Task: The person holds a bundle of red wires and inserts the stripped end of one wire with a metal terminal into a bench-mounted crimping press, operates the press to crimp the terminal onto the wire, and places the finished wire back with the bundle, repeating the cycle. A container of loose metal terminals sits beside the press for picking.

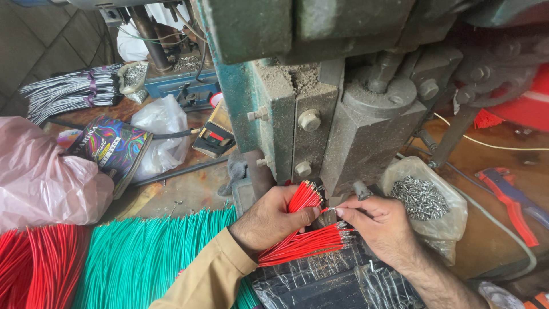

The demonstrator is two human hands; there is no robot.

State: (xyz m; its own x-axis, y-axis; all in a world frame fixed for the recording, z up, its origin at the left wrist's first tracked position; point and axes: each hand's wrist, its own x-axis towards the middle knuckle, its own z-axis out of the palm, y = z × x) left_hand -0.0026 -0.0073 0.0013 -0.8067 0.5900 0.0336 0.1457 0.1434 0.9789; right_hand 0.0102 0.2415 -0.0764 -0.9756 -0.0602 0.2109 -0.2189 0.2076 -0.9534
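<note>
My left hand (274, 220) grips a bundle of red wires (303, 197) with metal tips, fanned upward toward the base of a grey-green press machine (343, 114). My right hand (380, 226) pinches the tip of a single red wire just right of the bundle, right below the press head. A second sheaf of red wires (311, 243) lies under both hands on a black plastic sheet (331, 283).
A clear bag of small metal terminals (426, 200) sits right of my right hand. Green wires (143, 257) and more red wires (34, 266) lie at the lower left. A pink bag (40, 177), a colourful tin (117, 146) and red-handled pliers (512, 197) are nearby.
</note>
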